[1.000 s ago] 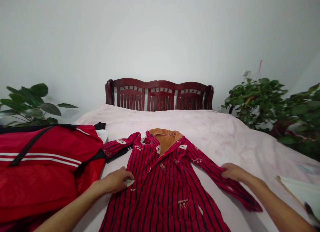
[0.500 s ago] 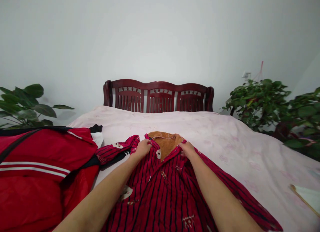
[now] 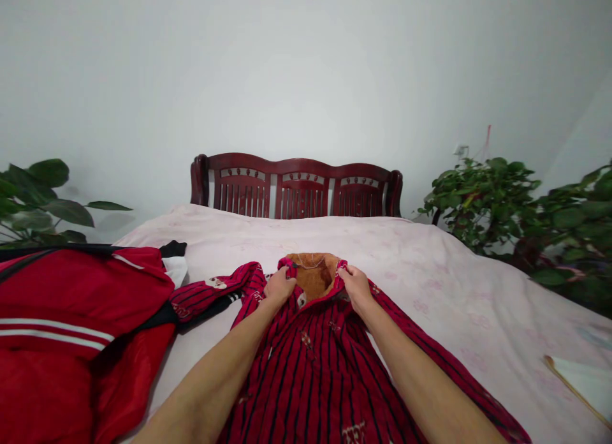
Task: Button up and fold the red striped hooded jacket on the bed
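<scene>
A red garment with black stripes (image 3: 310,367) lies spread on the pale pink bed cover (image 3: 430,272), its tan fleece lining (image 3: 314,275) showing at the neck. My left hand (image 3: 280,283) is closed on the left side of the collar. My right hand (image 3: 354,284) is closed on the right side of the collar. Both forearms stretch forward over the garment's front. One sleeve (image 3: 210,292) lies out to the left.
A pile of red clothes with white stripes (image 3: 71,323) covers the left of the bed. A dark wooden headboard (image 3: 296,185) stands against the white wall. Leafy plants stand at the left (image 3: 38,198) and the right (image 3: 516,208). A flat pale object (image 3: 583,383) rests at the right edge.
Both hands left the garment's side and sleeve and came up to its collar, gripping it on either side. The collar is now pulled up and closer together.
</scene>
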Demonstrator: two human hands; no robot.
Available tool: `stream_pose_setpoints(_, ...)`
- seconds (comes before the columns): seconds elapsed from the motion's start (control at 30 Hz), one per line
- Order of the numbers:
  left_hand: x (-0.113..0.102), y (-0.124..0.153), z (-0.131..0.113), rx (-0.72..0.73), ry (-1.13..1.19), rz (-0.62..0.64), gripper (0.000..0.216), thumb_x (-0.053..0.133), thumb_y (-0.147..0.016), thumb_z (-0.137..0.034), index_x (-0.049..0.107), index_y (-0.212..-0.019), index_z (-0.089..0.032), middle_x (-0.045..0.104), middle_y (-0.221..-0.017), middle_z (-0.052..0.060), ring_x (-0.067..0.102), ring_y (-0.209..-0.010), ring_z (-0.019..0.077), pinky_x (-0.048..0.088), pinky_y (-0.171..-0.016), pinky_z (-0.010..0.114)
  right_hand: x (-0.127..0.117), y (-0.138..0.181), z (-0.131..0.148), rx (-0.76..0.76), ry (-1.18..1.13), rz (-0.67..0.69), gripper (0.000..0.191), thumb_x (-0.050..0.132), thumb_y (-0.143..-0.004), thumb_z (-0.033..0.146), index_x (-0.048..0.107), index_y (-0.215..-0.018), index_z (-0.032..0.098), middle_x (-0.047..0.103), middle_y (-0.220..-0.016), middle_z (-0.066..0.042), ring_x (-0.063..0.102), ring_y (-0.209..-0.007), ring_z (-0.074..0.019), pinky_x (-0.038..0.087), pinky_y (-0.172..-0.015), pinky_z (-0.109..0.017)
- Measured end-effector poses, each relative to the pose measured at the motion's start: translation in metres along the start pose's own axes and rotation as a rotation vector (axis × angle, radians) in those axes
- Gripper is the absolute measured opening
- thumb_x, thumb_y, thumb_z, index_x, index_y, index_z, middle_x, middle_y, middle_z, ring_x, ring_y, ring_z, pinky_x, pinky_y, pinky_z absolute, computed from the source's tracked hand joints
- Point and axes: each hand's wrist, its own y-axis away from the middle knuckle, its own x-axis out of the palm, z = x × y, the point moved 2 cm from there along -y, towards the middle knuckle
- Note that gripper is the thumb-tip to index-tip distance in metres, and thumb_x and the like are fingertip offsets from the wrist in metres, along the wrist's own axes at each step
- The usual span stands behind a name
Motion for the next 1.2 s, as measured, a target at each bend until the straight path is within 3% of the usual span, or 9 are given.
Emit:
stream_pose_setpoints(0.17,0.02,0.05,-0.042,0.289,0.343,0.173,0.053,0.053,-0.069,-0.009,0.064,-0.12,-0.019,0.073,-0.102,0.003,0.065,-0.085,0.0171,0.048,-0.077,0.025,-0.027,0.053,0.027,-0.08,-0.134,0.009,0.035,0.058,-0.078,0.045,0.069,-0.094,0.016,0.07,-0.082,-0.002,0.062,-0.079,-0.0209,0.047,-0.072,-0.029)
stream_pose_setpoints(0.27,0.034,0.087,-0.044,0.188,0.651,0.304,0.038,0.054,-0.062,-0.007,0.07,-0.096,-0.017,0.07,-0.077,0.0,0.058,-0.064,0.0137,0.043,-0.06,0.022,-0.034,0.095,0.029,-0.065,-0.163,-0.001,0.029,0.064,-0.075,0.041,0.071,-0.088,0.016,0.07,-0.08,-0.001,0.061,-0.078,-0.0218,0.046,-0.074,-0.031)
stream_pose_setpoints(0.4,0.042,0.111,-0.039,0.011,0.722,0.262,0.01,0.066,-0.063,-0.018,0.065,-0.073,-0.017,0.057,-0.058,-0.004,0.047,-0.052,0.0103,0.033,-0.052,0.021,-0.031,0.132,0.029,-0.014,-0.266,0.031,0.028,0.065,-0.075,0.038,0.073,-0.09,0.017,0.072,-0.085,-0.002,0.062,-0.083,-0.0231,0.047,-0.078,-0.032)
stream_pose_setpoints(0.53,0.038,0.117,-0.043,-0.028,0.753,0.161,0.026,0.076,-0.061,-0.035,0.057,-0.06,-0.017,0.046,-0.052,-0.006,0.038,-0.05,0.0079,0.024,-0.049,0.021,-0.026,0.143,0.032,0.005,-0.357,0.093,0.028,0.067,-0.075,0.039,0.073,-0.092,0.017,0.073,-0.088,-0.003,0.063,-0.084,-0.0224,0.047,-0.079,-0.032)
stream_pose_setpoints(0.67,0.03,0.127,-0.044,-0.066,0.866,0.151,0.04,0.074,-0.062,-0.052,0.054,-0.064,-0.018,0.044,-0.051,-0.008,0.036,-0.047,0.0065,0.025,-0.047,0.021,-0.025,0.148,0.028,0.071,-0.439,0.012,0.032,0.073,-0.071,0.045,0.07,-0.086,0.017,0.072,-0.082,-0.003,0.062,-0.078,-0.0213,0.048,-0.075,-0.032)
stream_pose_setpoints(0.83,0.025,0.14,-0.038,-0.116,0.972,0.17,0.051,0.076,-0.057,-0.061,0.055,-0.073,-0.018,0.04,-0.05,-0.01,0.032,-0.042,0.0046,0.025,-0.042,0.019,-0.02,0.157,0.027,0.147,-0.545,0.092,0.03,0.072,-0.074,0.048,0.066,-0.078,0.019,0.069,-0.075,0.0,0.06,-0.072,-0.0186,0.048,-0.072,-0.03)
stream_pose_setpoints(0.93,0.025,0.144,-0.032,-0.119,1.029,0.197,0.051,0.078,-0.057,-0.059,0.056,-0.075,-0.016,0.043,-0.051,-0.01,0.034,-0.042,0.0041,0.025,-0.041,0.018,-0.016,0.162,0.032,0.135,-0.656,0.177,0.026,0.068,-0.077,0.038,0.068,-0.096,0.022,0.072,-0.09,0.0,0.063,-0.081,-0.02,0.049,-0.079,-0.032)
stream_pose_setpoints(1.03,0.024,0.148,-0.023,-0.107,1.085,0.21,0.048,0.079,-0.06,-0.055,0.059,-0.076,-0.015,0.046,-0.054,-0.008,0.036,-0.044,0.0037,0.025,-0.041,0.017,-0.013,0.165,0.036,0.137,-0.749,0.244,0.048,0.066,-0.072,0.03,0.063,-0.12,0.026,0.072,-0.105,0.0,0.065,-0.092,-0.0219,0.049,-0.087,-0.035)
stream_pose_setpoints(1.2,0.025,0.155,-0.009,-0.112,1.142,0.204,0.049,0.079,-0.062,-0.053,0.061,-0.085,-0.015,0.047,-0.055,-0.008,0.037,-0.045,0.0036,0.027,-0.042,0.016,-0.013,0.166,0.03,0.115,-0.629,0.259,0.039,0.062,-0.073,0.028,0.069,-0.111,0.023,0.073,-0.099,-0.001,0.065,-0.09,-0.0231,0.05,-0.085,-0.036)
